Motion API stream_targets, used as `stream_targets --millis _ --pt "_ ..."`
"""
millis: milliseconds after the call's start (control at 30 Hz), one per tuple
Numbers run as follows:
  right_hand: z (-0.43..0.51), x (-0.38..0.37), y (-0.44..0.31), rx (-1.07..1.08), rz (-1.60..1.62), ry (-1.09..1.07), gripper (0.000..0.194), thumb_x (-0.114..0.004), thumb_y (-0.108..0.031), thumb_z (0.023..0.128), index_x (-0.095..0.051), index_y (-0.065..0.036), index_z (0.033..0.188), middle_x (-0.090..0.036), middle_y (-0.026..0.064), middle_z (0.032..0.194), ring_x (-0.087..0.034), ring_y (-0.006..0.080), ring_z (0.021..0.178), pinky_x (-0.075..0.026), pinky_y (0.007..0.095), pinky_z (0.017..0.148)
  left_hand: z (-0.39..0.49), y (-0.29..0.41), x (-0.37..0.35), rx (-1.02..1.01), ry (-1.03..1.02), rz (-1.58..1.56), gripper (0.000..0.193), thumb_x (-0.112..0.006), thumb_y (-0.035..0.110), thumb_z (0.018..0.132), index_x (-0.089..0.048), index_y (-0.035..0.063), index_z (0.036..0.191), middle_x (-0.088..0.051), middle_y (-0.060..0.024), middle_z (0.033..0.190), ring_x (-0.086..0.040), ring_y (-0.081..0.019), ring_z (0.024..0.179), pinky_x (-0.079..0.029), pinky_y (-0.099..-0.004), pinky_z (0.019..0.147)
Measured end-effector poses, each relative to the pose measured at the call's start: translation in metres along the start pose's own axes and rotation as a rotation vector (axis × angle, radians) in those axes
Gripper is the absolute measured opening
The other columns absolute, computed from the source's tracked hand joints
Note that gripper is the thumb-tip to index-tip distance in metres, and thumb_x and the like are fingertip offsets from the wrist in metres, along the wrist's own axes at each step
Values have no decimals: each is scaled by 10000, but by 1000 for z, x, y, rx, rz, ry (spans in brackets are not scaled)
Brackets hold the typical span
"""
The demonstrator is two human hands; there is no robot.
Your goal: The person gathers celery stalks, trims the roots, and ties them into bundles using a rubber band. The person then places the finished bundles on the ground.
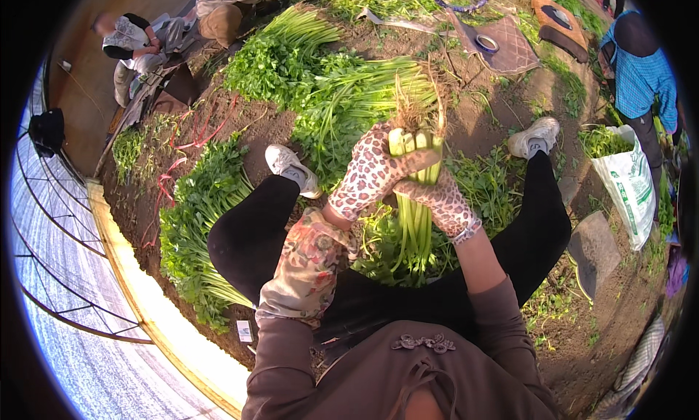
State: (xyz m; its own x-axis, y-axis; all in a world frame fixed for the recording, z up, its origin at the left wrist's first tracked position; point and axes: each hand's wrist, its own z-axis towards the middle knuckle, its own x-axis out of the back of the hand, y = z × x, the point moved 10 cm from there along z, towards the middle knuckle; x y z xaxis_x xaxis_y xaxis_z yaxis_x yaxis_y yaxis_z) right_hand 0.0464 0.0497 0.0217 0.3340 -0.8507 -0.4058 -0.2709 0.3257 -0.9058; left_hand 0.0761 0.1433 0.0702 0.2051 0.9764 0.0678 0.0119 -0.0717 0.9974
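Both my hands wear leopard-print gloves and grip one bunch of celery [418, 218] between my bent legs. The bunch is held roots up, with pale stalk bases and brown stringy roots at the top and leaves hanging towards my lap. My left hand [368, 166] wraps the stalks just below the bases, its thumb lying across them. Slightly lower, my right hand [439, 201] closes round the same stalks from the right. Beyond the hands lies a pile of celery [360, 92] with its roots to the right. Loose celery leaves [486, 185] lie under and beside my right hand.
More celery [202, 229] is heaped left of my knee, near red plastic twine [199, 136]. A tape roll [487, 43] rests on a quilted brown mat [505, 45]. At right stands a white woven sack [628, 185] near a bending person [641, 65]. Another person [136, 45] sits at far left.
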Motion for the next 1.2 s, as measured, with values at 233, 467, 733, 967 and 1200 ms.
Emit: stream_targets --millis 233,467,733,967,1200 --pt "-14 -14 4 -141 210 -128 490 -803 -148 819 -571 -24 1232 -701 120 962 -703 232 870 -607 344 760 6 15 10 -35 -73 -117 457 -560 281 1011 -518 -20 1352 -607 -131 1285 -578 -188 1182 -426 -336 1064" --pt "-10 -26 1 -53 77 -320 348 -808 -214 812 -642 -21 1050 -709 140 935 -707 240 821 -612 394 659 0 39 -14 -187 -223 -10 613 -495 455 1019 -426 28 1454 -544 -110 1377 -529 -191 1232 -417 -350 1048" --pt "-6 -6 -18 73 117 -213 340 -746 -81 858 -625 -24 1171 -686 97 1021 -691 202 816 -614 375 674 -26 110 3 -672 2 622 463 -830 196 779 -625 61 1172 -654 -95 1092 -637 -189 844 -512 -316 683" --pt "-8 -19 -30 43 167 -280 402 -775 -59 826 -599 -19 1186 -685 104 1026 -686 197 887 -610 359 742 -23 115 -13 -686 -96 968 131 -719 99 855 -672 70 973 -680 -83 863 -672 -238 702 -545 -339 606" --pt "-14 20 -57 148 189 -141 293 -780 -128 820 -650 -14 1057 -698 131 921 -708 232 795 -623 373 688 -4 134 107 -547 583 0 239 -653 60 909 -642 61 1148 -683 -69 942 -634 -142 734 -575 -259 655"
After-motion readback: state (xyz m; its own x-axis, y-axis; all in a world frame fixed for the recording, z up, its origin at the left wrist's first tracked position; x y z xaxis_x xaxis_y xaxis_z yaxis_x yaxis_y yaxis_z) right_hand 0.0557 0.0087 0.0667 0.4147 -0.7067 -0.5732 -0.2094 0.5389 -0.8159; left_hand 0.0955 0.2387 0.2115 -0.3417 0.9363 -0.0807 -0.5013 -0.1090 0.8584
